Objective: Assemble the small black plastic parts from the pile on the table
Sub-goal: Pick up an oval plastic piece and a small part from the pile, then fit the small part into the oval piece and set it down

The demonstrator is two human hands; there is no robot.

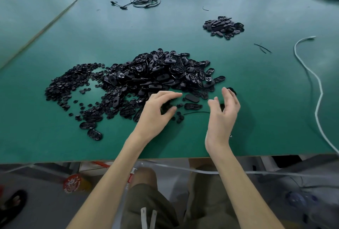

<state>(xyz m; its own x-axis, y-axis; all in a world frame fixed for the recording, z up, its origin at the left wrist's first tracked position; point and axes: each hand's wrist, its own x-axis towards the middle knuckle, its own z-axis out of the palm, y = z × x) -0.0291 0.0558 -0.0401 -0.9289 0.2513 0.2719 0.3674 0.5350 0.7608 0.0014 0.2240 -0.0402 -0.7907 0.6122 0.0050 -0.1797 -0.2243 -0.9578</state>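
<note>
A: Where is room lying open?
B: The green table (55, 146) is running bare along its near edge and to the right.
A: Heaps?
B: Three: the pile of oval parts (161, 74) is sitting mid-table, the round parts (69, 83) are touching its left, and the small pile (222, 26) is lying far off.
A: Hands?
B: Two. The left hand (157, 111) and right hand (223, 111) are hovering relaxed at the pile's near fringe, gripping nothing.

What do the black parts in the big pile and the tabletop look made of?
Black parts: likely moulded plastic, slightly glossy; light glints on their rims. Tabletop: a matte green surface, perhaps a mat or laminate over board, with a pale brown edge at the front.
</note>
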